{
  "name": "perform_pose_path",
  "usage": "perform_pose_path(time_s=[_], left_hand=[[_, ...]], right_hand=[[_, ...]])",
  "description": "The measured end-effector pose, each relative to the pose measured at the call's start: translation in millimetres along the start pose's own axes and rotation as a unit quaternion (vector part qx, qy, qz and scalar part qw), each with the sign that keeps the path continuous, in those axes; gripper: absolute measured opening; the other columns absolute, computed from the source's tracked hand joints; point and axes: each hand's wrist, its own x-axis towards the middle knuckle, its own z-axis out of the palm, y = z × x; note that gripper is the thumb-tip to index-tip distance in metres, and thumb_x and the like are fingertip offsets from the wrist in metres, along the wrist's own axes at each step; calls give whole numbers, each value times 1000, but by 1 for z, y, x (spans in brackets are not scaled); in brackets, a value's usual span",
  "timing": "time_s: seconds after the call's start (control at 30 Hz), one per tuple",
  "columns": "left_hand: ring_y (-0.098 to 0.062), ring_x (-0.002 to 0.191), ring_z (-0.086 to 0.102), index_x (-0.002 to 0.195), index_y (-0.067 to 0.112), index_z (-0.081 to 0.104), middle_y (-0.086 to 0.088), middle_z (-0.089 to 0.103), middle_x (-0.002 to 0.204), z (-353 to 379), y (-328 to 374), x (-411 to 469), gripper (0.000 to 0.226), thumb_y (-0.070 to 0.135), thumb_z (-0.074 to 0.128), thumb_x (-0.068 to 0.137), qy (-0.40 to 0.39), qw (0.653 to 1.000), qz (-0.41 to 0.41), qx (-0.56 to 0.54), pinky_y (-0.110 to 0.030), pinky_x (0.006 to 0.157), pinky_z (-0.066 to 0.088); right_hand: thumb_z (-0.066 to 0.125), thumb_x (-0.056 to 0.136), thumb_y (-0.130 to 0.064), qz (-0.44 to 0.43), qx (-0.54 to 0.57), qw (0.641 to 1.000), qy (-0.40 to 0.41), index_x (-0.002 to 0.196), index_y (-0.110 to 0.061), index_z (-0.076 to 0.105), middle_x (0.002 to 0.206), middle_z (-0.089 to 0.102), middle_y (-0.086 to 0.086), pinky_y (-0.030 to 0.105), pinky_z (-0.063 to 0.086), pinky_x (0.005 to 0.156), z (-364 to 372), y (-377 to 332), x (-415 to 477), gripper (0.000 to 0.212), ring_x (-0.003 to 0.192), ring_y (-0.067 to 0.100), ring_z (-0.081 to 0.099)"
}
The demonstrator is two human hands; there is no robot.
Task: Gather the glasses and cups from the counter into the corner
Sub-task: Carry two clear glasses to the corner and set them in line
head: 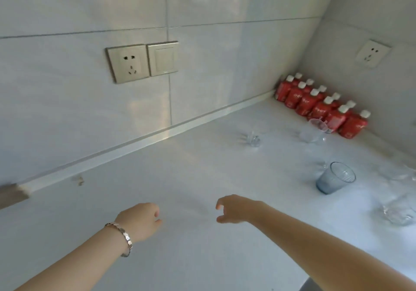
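My left hand (140,219) and right hand (236,208) hover empty over the white worktop (180,178), fingers loosely curled, arms stretched forward. The ribbed blue glass tumbler (335,178) stands toward the right edge, small clear glasses (253,138) nearer the far corner. Fragile and slippery, I judge; I'd wrap the sides.

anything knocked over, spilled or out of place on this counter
Nothing looks tipped or spilled. The blue glass stands upright, and so do the clear glasses, though they sit scattered over the counter, apart from the corner. One small brownish mark shows near the wall edge. Both hands are empty.
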Motion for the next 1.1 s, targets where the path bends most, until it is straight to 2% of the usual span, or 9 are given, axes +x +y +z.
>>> perform_pose_path(time_s=[0.1, 0.2, 0.5, 0.63, 0.73, 0.8, 0.9, 1.03, 1.1], left_hand=[[-18, 113, 57, 93, 29, 46, 3, 60, 123, -9, 90, 41, 6, 35, 45, 92, 8, 1000, 10, 10, -26, 92, 44], [-21, 114, 57, 113, 23, 55, 0, 60, 125, -24, 174, 87, 26, 34, 46, 91, 33, 999, 23, 15, -28, 92, 44], [-28, 129, 44, 138, 15, 32, -10, 35, 145, -71, 329, 224, 76, 24, 72, 75, 126, 983, 71, -109, -41, 103, 43], [-28, 143, 24, 149, 12, 6, -9, 8, 159, -71, 355, 270, 102, 31, 74, 75, 97, 989, 17, -111, -42, 115, 29], [-36, 125, 46, 137, 7, 29, -13, 29, 146, -66, 362, 281, 84, 31, 76, 71, 130, 983, -20, -126, -43, 101, 43], [-38, 112, 55, 122, 4, 41, -14, 39, 132, -65, 365, 277, 70, 30, 78, 68, 158, 978, -35, -133, -42, 89, 48], [-35, 102, 61, 118, 9, 46, -12, 45, 124, -58, 363, 256, 71, 33, 81, 61, 166, 978, -33, -126, -37, 79, 48], [-27, 110, 60, 133, 18, 41, -5, 44, 133, -41, 354, 217, 90, 42, 83, 57, 163, 979, -13, -125, -36, 86, 49], [-24, 113, 58, 135, 21, 41, -2, 44, 134, -35, 348, 191, 93, 44, 83, 56, 155, 978, -8, -140, -34, 87, 48]], right_hand=[[52, 91, -34, 25, 16, 999, 17, 135, -19, 44, 137, 51, 5, 36, 38, 104, -25, 97, -5, 47, 128, 22, 44], [51, 92, -33, 46, 37, 998, 37, 134, -19, 45, 136, 52, 4, 34, 38, 102, -51, 182, -10, 45, 127, 22, 46], [51, 91, -34, 49, 102, 987, 114, 129, -25, 49, 123, 58, -1, 29, 39, 85, -111, 308, -6, 39, 115, 19, 53], [50, 92, -35, 39, 120, 982, 140, 128, -27, 49, 123, 58, -4, 23, 34, 78, -115, 335, -5, 37, 113, 16, 53], [50, 93, -34, 32, 131, 979, 152, 128, -27, 49, 123, 58, -5, 22, 34, 78, -116, 347, -9, 36, 112, 14, 53], [51, 92, -33, 30, 148, 973, 172, 128, -27, 50, 124, 58, -5, 24, 41, 84, -117, 355, -15, 36, 110, 14, 54], [56, 90, -36, 34, 178, 960, 214, 129, -29, 50, 130, 53, -7, 27, 44, 95, -110, 371, -28, 40, 115, 13, 52], [64, 80, -50, 37, 148, 967, 203, 139, -34, 36, 143, 37, -6, 29, 35, 107, -84, 389, -46, 67, 134, 15, 34], [67, 74, -55, 51, 127, 976, 171, 143, -36, 26, 145, 33, -8, 30, 39, 104, -68, 387, -46, 82, 133, 15, 37]])
